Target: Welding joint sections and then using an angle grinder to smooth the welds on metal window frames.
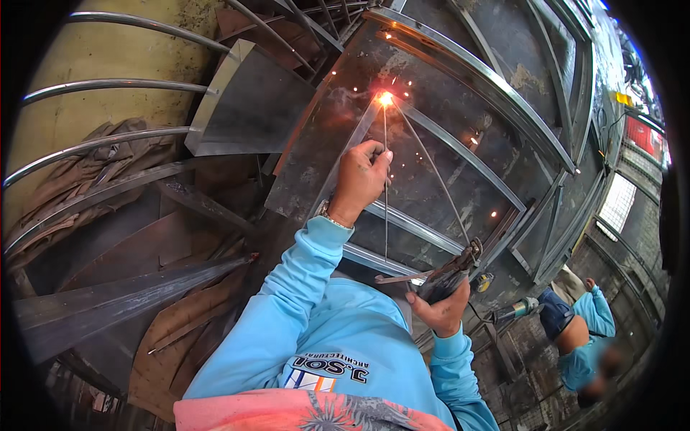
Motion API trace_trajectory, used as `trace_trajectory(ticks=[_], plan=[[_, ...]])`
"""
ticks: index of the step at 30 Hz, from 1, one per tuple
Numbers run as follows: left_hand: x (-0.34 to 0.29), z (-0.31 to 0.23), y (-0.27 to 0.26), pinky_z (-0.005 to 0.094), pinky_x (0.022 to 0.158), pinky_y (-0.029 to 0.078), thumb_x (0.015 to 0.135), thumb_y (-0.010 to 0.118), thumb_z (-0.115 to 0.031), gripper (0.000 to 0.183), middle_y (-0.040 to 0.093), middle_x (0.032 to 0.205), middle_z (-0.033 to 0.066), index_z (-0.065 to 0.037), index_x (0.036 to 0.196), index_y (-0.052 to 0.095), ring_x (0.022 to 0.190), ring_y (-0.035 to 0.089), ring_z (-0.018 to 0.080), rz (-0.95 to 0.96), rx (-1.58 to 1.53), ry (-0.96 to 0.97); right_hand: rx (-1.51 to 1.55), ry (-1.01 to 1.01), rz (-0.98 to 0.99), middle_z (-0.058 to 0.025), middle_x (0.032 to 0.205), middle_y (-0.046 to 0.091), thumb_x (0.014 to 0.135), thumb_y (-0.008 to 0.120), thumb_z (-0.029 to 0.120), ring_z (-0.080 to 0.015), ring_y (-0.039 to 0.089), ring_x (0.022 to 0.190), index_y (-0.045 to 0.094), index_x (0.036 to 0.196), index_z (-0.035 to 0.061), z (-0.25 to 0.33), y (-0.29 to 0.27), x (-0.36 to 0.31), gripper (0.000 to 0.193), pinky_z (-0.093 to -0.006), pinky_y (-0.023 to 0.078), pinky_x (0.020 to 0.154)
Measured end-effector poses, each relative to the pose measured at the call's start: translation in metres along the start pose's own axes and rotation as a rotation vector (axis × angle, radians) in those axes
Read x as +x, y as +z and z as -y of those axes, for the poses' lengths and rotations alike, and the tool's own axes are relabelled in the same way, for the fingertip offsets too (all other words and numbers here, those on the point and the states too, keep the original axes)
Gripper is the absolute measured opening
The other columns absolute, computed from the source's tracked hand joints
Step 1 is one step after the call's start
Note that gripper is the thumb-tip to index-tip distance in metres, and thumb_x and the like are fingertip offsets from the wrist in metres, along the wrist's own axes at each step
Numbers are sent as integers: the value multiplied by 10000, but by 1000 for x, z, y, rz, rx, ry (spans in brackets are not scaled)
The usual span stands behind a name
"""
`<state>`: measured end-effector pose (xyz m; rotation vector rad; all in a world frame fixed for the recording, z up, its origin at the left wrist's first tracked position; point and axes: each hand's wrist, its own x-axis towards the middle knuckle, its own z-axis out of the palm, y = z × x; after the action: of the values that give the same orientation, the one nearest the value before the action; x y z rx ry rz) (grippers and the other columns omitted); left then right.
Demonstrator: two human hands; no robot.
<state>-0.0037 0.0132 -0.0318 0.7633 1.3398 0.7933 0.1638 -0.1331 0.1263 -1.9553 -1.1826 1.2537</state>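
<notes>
My left hand (364, 174) pinches a thin straight metal rod (387, 215) between thumb and fingers. The rod's far end reaches a glowing weld spot (386, 98) that throws sparks and a little smoke. In my right hand (444, 310) is a dark welding electrode holder (447, 279), gripped near my body. From its jaws a welding electrode (433, 160) slants up and left to the same bright spot. The glow lies at the corner of a metal frame (463, 159) on a dark steel worktable (302, 176). Glare hides the joint itself.
Bent shiny pipes (136, 86) and a folded sheet-metal piece (251, 108) stand to the left. Long steel profiles (496, 82) run along the far right. A green, grinder-like power tool (512, 311) is right of my right hand. A bent-over person (575, 337) is at the lower right.
</notes>
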Motion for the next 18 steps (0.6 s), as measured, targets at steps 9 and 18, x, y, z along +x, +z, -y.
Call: trace_trajectory(ticks=[9, 18], plan=[[0, -3, 0, 256, 427, 500, 931, 627, -109, 138, 630, 691, 61, 25, 897, 633, 545, 634, 121, 3, 17, 9, -17, -115, 20, -24, 724, 616, 613, 906, 312, -113, 606, 611, 493, 1157, -45, -6, 4, 9, 771, -253, 513, 579], [1, 3, -10, 388, 637, 535, 791, 676, -84, 137, 677, 770, 119, -28, 916, 689, 694, 666, 279, -95, 409, 477, 17, -3, 38, -13, 705, 601, 616, 913, 314, -72, 566, 538, 484, 1151, -3, 6, 7, 10, 754, -213, 466, 515]])
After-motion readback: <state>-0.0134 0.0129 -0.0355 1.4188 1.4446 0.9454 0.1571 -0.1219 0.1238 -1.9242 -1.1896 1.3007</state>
